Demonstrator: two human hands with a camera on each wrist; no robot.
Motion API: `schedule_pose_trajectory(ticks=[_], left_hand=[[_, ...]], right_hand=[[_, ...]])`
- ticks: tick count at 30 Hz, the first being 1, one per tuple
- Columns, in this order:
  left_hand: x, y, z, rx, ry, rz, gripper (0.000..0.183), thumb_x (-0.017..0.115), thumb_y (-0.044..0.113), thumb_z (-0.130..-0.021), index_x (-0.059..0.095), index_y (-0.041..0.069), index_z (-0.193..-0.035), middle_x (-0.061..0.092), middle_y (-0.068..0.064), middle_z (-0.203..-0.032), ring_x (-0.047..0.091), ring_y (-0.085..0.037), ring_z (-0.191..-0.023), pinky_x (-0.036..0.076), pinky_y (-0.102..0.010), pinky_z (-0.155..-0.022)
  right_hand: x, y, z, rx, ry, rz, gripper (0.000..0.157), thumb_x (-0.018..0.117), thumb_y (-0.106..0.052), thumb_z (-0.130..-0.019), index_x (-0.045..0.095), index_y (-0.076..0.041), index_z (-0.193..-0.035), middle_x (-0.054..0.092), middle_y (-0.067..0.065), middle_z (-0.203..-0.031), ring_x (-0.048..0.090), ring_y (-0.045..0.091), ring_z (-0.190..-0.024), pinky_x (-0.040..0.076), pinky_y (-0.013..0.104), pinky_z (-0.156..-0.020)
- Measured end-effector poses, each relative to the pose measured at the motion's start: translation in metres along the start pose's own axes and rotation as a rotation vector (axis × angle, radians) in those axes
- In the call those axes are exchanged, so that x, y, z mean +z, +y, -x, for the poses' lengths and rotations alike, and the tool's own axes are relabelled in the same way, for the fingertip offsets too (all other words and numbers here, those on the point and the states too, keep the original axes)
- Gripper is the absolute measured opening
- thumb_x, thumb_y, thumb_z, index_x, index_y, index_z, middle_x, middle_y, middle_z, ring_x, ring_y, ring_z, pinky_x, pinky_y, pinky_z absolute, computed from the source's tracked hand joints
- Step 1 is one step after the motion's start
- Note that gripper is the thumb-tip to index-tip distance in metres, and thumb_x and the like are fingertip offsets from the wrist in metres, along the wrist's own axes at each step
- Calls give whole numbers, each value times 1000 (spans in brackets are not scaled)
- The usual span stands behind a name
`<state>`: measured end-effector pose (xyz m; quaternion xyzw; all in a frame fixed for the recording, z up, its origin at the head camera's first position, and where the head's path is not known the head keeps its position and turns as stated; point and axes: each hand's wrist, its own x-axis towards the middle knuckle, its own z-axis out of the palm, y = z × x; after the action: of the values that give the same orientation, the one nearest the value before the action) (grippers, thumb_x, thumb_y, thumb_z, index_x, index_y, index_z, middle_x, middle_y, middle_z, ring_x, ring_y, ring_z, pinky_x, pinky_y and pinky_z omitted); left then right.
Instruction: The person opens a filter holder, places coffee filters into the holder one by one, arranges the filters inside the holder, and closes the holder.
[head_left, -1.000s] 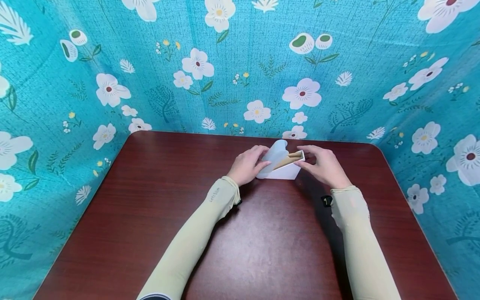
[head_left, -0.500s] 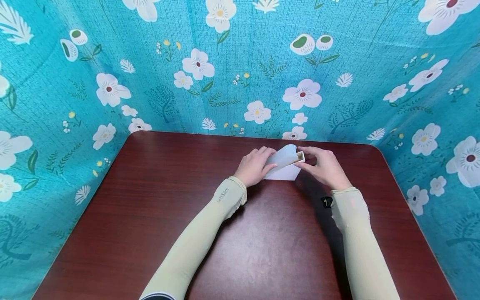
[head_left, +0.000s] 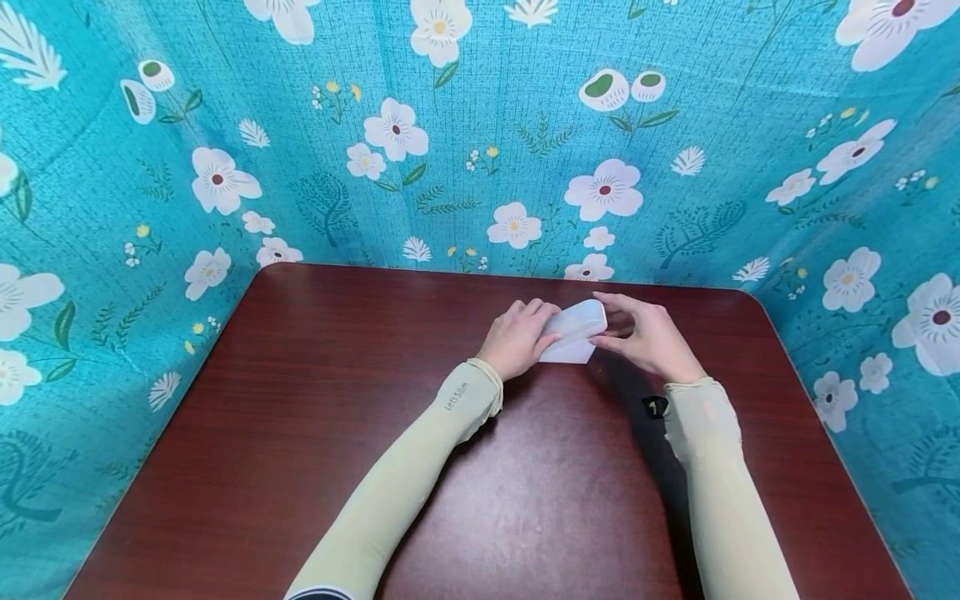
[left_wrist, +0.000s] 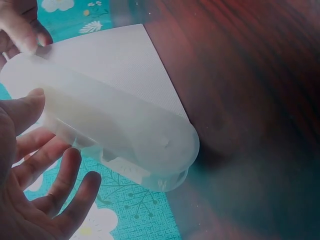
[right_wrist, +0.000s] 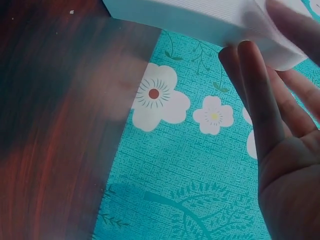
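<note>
A small white box [head_left: 567, 351] with a slanted top stands near the table's far edge. Over its top lies a translucent lid [head_left: 579, 321] with rounded ends, covering the opening. My left hand [head_left: 517, 337] grips the lid's left end; in the left wrist view the thumb lies on the lid [left_wrist: 115, 115] and the fingers are at its far side. The right hand [head_left: 647, 335] holds the box's right end between thumb and fingers. Its fingertips meet the white wall of the box [right_wrist: 185, 17] in the right wrist view. The lid hides the inside.
The dark red wooden table [head_left: 360, 400] spreads out on both sides and in front of the box. A teal flowered cloth [head_left: 450, 125] hangs close behind the far edge and along both sides. A black wrist strap piece [head_left: 655, 407] shows beside the right sleeve.
The lid has slid rightward and come down over the box, hiding the brown contents seen earlier. My left hand has moved right with it; the right hand has stayed nearly still at the box's end.
</note>
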<state>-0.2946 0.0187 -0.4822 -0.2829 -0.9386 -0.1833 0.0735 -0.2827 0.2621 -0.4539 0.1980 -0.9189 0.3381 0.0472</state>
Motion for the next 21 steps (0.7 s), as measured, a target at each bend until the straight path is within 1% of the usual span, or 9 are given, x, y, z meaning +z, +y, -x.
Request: schedule_pose_trajectory(ticks=[2,4,7,10,12,16,21], left_hand=[[1,0,0,3,6,0,39,60,39,-105,59,19,-138,64,1,-131,59,-21,-106,56,-36,-86],[2,0,0,5,11,8,39,60,39,-105,60,19,-138,65,1,-131,59,-21,-106,56,-36,-86],[2,0,1,0,15,24,39,62,40,-104,61,20,-138,65,2,-131,59,-20,-106,56,-35,-87],[3,-2,2,-4,9,43,41,65,40,-102,61,21,-139,65,3,-131,59,-19,-109,56,-34,-90],[4,-6,3,-3,-7,43,44,67,40,-101,60,22,-140,65,4,-132,59,-18,-110,55,-34,-92],[3,-16,6,-11,-62,23,49,72,38,-98,60,23,-143,66,4,-134,58,-18,-115,53,-36,-96],[-1,-32,13,-14,-117,17,50,73,37,-97,61,20,-142,66,2,-136,58,-21,-120,50,-38,-101]], right_hand=[[1,0,0,-7,10,-9,67,87,-18,-85,60,-12,-146,73,12,-123,73,29,-103,60,50,-88],[1,1,0,-4,20,-18,61,85,-24,-88,62,-13,-144,73,11,-124,73,28,-103,60,51,-90],[2,-1,0,34,29,-24,54,79,-35,-93,64,-14,-140,72,10,-125,73,27,-104,59,51,-93],[2,-2,0,70,27,-17,52,74,-41,-96,65,-13,-139,72,11,-126,73,29,-105,58,52,-94],[2,-3,0,81,26,-11,52,73,-41,-97,65,-13,-139,72,11,-127,73,30,-105,58,53,-95],[4,-5,0,81,28,-17,48,74,-38,-96,66,-14,-137,72,12,-125,73,31,-103,58,54,-94],[8,-8,-3,70,36,-28,45,76,-36,-95,68,-15,-134,73,11,-121,74,29,-100,59,52,-93]])
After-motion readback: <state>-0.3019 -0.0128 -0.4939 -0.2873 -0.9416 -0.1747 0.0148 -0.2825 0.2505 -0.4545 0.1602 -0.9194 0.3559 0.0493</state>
